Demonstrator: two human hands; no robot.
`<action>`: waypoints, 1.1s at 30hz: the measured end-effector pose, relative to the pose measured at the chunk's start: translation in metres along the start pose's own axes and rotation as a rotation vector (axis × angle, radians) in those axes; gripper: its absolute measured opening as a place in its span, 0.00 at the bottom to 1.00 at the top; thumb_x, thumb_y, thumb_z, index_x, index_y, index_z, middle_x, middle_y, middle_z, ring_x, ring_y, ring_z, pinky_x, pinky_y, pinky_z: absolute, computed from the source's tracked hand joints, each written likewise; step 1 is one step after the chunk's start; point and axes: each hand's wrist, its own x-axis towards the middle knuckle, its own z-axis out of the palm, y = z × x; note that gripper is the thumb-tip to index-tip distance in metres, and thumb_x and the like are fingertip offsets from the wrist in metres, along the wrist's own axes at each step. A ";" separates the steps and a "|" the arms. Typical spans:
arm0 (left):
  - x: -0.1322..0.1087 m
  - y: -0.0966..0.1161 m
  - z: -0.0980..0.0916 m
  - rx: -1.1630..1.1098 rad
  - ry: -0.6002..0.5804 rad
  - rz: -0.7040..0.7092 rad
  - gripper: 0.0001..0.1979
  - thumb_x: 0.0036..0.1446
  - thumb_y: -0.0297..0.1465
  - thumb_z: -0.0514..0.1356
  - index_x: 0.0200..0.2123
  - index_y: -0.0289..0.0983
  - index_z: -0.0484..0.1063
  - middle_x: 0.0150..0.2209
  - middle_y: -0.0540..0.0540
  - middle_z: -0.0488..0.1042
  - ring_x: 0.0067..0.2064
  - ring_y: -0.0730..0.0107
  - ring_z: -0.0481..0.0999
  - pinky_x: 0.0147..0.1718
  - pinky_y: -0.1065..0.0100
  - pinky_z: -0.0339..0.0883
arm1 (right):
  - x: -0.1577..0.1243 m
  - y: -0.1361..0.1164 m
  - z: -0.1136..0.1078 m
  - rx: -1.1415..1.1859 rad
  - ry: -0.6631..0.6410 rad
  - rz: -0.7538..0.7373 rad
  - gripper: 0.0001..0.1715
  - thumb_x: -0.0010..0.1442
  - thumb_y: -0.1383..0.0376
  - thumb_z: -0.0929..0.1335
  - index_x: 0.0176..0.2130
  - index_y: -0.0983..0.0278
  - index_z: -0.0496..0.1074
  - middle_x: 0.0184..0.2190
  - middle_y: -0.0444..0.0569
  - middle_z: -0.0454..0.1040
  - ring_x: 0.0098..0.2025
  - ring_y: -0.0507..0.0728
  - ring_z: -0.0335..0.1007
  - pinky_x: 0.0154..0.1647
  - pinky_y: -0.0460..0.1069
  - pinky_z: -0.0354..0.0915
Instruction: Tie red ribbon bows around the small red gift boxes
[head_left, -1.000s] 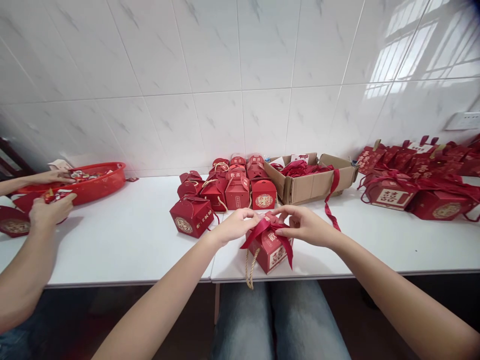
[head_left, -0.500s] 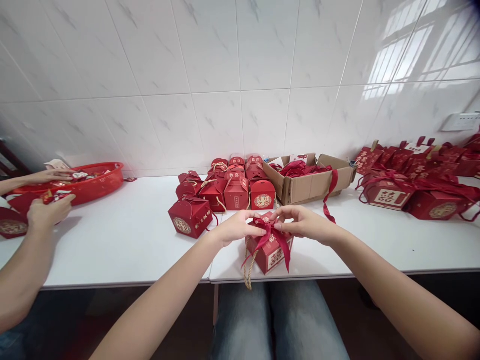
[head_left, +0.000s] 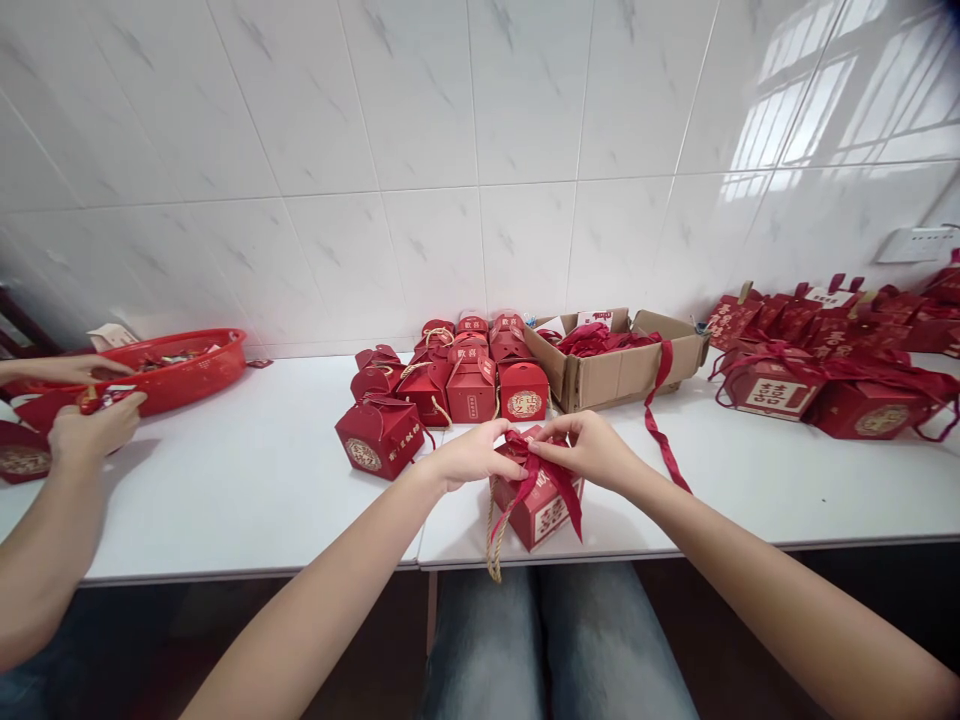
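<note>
A red gift box [head_left: 536, 515] with a gold rope handle [head_left: 495, 550] stands at the table's front edge before me. Dark red ribbon [head_left: 559, 480] is tied over its top, with tails hanging down the front. My left hand [head_left: 476, 455] pinches the ribbon at the left of the knot. From the other side, my right hand [head_left: 581, 450] grips the ribbon close to the knot, thumb and fingertips together. The fingers partly cover the knot and the box top.
Behind stand several red boxes [head_left: 471, 385] and a cardboard box [head_left: 615, 380] of ribbons, one trailing onto the table. More ribboned boxes [head_left: 776, 385] are at right. On the left, a co-worker's hands [head_left: 90, 425] work by a red basin [head_left: 199, 375], holding small wrapped items.
My right hand has shifted slightly left and closed nearer the knot. A ribbon tail now hangs farther down the box's left side. The co-worker's upper hand has moved left.
</note>
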 end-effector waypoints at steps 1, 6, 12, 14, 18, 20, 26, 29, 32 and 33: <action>0.000 -0.001 0.000 -0.006 -0.004 -0.003 0.21 0.38 0.23 0.65 0.39 0.35 0.67 0.35 0.48 0.72 0.40 0.66 0.73 0.39 0.66 0.65 | 0.001 0.001 0.000 -0.006 -0.012 -0.004 0.14 0.53 0.57 0.69 0.31 0.63 0.80 0.29 0.47 0.78 0.29 0.52 0.65 0.28 0.46 0.56; 0.003 -0.002 -0.001 -0.001 -0.002 0.001 0.22 0.38 0.24 0.67 0.40 0.35 0.70 0.38 0.46 0.74 0.42 0.65 0.74 0.41 0.66 0.65 | 0.004 0.007 0.001 -0.003 -0.050 0.011 0.13 0.51 0.59 0.69 0.31 0.65 0.79 0.28 0.48 0.78 0.30 0.53 0.68 0.30 0.46 0.60; 0.005 -0.004 0.003 -0.033 0.010 0.054 0.15 0.45 0.38 0.67 0.34 0.34 0.74 0.35 0.46 0.75 0.37 0.68 0.73 0.38 0.67 0.65 | 0.005 0.007 0.002 0.012 -0.090 0.006 0.13 0.51 0.59 0.69 0.31 0.66 0.78 0.27 0.48 0.76 0.30 0.54 0.68 0.30 0.46 0.61; 0.006 -0.007 0.004 -0.027 0.024 0.064 0.18 0.43 0.40 0.69 0.34 0.34 0.74 0.34 0.45 0.75 0.37 0.67 0.73 0.38 0.67 0.64 | 0.004 0.007 0.002 0.044 -0.098 -0.007 0.12 0.50 0.59 0.70 0.30 0.65 0.77 0.27 0.47 0.76 0.30 0.54 0.68 0.29 0.46 0.61; 0.006 -0.009 0.004 -0.034 0.040 0.076 0.21 0.43 0.45 0.67 0.32 0.33 0.75 0.33 0.46 0.75 0.36 0.68 0.73 0.37 0.68 0.63 | 0.002 0.008 0.002 0.144 -0.103 -0.032 0.11 0.48 0.60 0.72 0.30 0.65 0.77 0.27 0.47 0.75 0.31 0.54 0.69 0.30 0.46 0.64; 0.006 -0.010 0.005 -0.002 0.064 0.092 0.21 0.44 0.46 0.66 0.30 0.33 0.75 0.31 0.47 0.74 0.35 0.69 0.72 0.36 0.69 0.62 | 0.002 0.009 0.002 0.169 -0.110 -0.030 0.12 0.47 0.59 0.72 0.31 0.65 0.77 0.26 0.46 0.75 0.31 0.55 0.69 0.30 0.47 0.64; 0.006 -0.011 0.009 0.024 0.113 0.125 0.19 0.40 0.44 0.69 0.27 0.33 0.75 0.30 0.48 0.74 0.34 0.70 0.71 0.34 0.69 0.61 | 0.001 0.011 -0.001 0.209 -0.166 -0.030 0.13 0.48 0.59 0.71 0.31 0.66 0.77 0.29 0.48 0.77 0.32 0.55 0.70 0.32 0.47 0.64; 0.005 -0.014 0.009 -0.019 0.118 0.141 0.18 0.38 0.41 0.71 0.28 0.33 0.75 0.31 0.47 0.75 0.34 0.70 0.71 0.35 0.69 0.62 | -0.001 0.015 -0.004 0.284 -0.209 -0.021 0.17 0.49 0.57 0.72 0.36 0.66 0.78 0.34 0.50 0.78 0.35 0.55 0.71 0.33 0.47 0.65; 0.004 -0.016 0.008 -0.057 0.124 0.140 0.18 0.39 0.40 0.71 0.28 0.33 0.74 0.31 0.46 0.74 0.33 0.70 0.72 0.34 0.69 0.63 | -0.005 0.018 -0.006 0.363 -0.256 0.044 0.22 0.52 0.53 0.70 0.39 0.66 0.79 0.35 0.51 0.79 0.33 0.55 0.71 0.29 0.46 0.64; 0.005 -0.017 0.008 -0.068 0.125 0.133 0.18 0.39 0.40 0.71 0.28 0.33 0.74 0.31 0.46 0.74 0.33 0.70 0.72 0.33 0.69 0.63 | -0.005 0.019 -0.006 0.377 -0.256 0.060 0.22 0.53 0.52 0.69 0.39 0.66 0.79 0.34 0.52 0.79 0.32 0.55 0.71 0.27 0.46 0.63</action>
